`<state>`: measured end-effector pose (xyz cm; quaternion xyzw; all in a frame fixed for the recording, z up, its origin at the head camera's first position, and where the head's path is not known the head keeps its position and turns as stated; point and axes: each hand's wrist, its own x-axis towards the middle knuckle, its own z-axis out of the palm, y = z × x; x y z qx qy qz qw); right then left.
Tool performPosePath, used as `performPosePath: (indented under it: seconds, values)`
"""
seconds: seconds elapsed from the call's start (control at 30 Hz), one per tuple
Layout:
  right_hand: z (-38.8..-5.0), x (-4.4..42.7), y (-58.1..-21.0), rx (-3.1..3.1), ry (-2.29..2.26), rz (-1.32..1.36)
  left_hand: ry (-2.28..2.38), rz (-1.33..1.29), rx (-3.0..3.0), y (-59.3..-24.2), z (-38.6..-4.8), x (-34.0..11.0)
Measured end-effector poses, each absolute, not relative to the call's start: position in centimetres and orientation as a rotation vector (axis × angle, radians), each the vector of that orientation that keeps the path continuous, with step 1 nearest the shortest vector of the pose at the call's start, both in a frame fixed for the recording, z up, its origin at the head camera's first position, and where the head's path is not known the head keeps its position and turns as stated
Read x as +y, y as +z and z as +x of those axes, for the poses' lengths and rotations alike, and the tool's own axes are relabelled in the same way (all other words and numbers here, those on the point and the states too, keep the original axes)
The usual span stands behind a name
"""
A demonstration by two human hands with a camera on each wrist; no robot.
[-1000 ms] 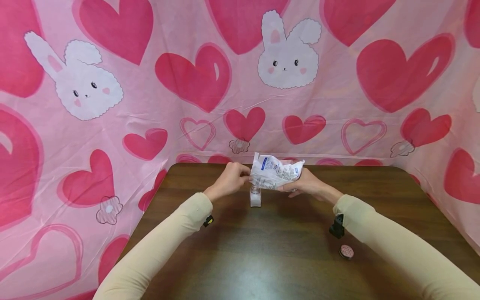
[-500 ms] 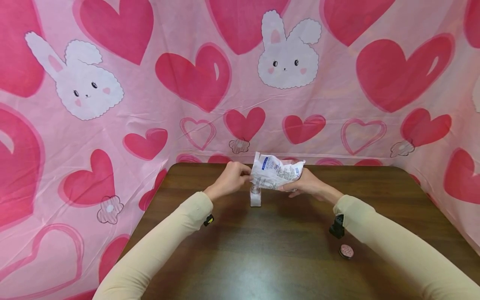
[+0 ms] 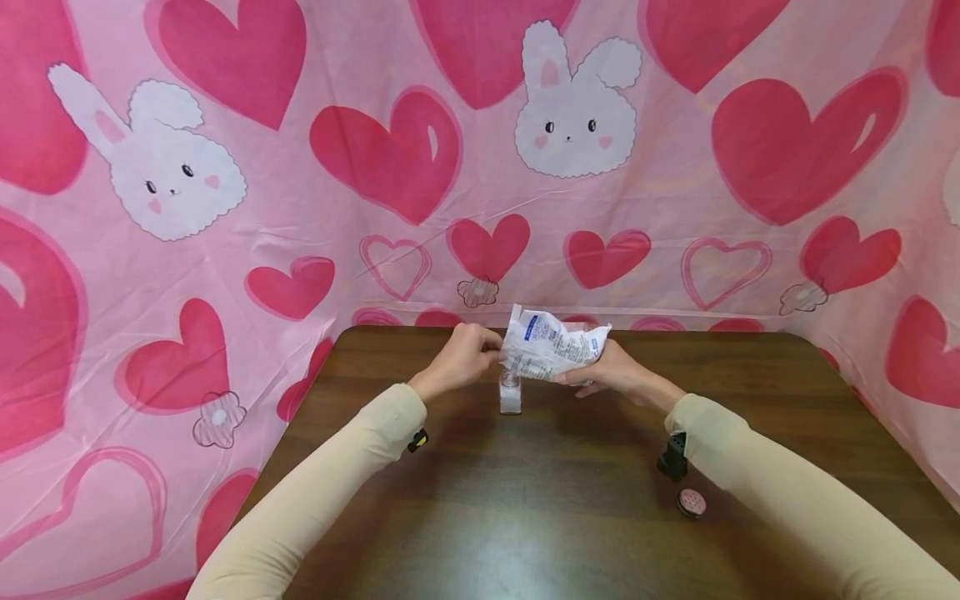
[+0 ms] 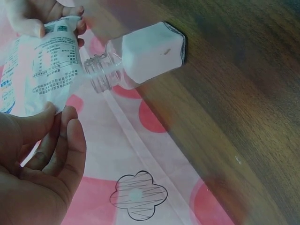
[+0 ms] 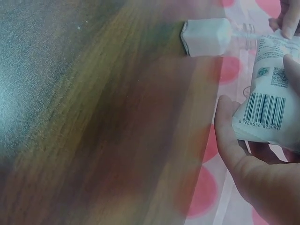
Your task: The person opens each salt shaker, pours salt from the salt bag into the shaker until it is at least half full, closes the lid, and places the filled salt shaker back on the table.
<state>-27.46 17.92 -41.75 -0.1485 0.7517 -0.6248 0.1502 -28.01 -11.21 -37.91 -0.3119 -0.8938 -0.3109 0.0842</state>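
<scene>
A white printed bag (image 3: 551, 346) is held tilted over a small clear bottle (image 3: 510, 398) that stands upright on the table. White fine-grained contents fill most of the bottle's body (image 4: 150, 54), and a whitish streak shows inside its threaded neck (image 5: 243, 35). My left hand (image 3: 463, 354) pinches the bag's corner beside the bottle mouth between thumb and fingers. From the right, my right hand (image 3: 618, 371) grips the body of the bag, its fingers curled underneath. The bag's opening itself is hidden in the head view.
On the brown wooden table (image 3: 480, 508), a small round pink lid (image 3: 691, 503) with dark dots lies near my right forearm. Behind the table's far edge hangs a pink cloth (image 3: 480, 167) printed with hearts and rabbits.
</scene>
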Motion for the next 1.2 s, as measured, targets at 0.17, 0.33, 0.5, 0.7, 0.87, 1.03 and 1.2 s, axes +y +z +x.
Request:
performPosePath:
  seconds: [0.17,0.33,0.5,0.7,0.87,1.03,1.2]
  values:
    - [-27.4,18.0,-42.3,2.161,-1.792,-0.427,-0.932,-0.930,-2.673,-37.9,-27.9,-11.1]
    - [-27.1,17.8,-42.7,2.122,-1.848,-0.420,-0.937,-0.940,-2.673,-38.0,-27.9,-11.2]
    - [-27.0,17.7,-43.1,2.078,-1.913,-0.425,-0.936,-0.938,-2.669,-38.0,-28.0,-11.0]
    - [-27.0,17.6,-43.7,2.026,-1.968,-0.420,-0.950,-0.934,-2.660,-37.9,-28.0,-10.7]
    - [-26.7,17.3,-44.0,2.000,-2.011,-0.416,-0.962,-0.927,-2.673,-37.8,-27.9,-10.7]
    - [-26.5,17.2,-44.4,1.987,-2.032,-0.416,-0.977,-0.921,-2.686,-37.8,-27.8,-10.6]
    - [-26.3,17.1,-44.7,1.980,-2.050,-0.420,-0.951,-0.901,-2.692,-37.9,-27.9,-10.4]
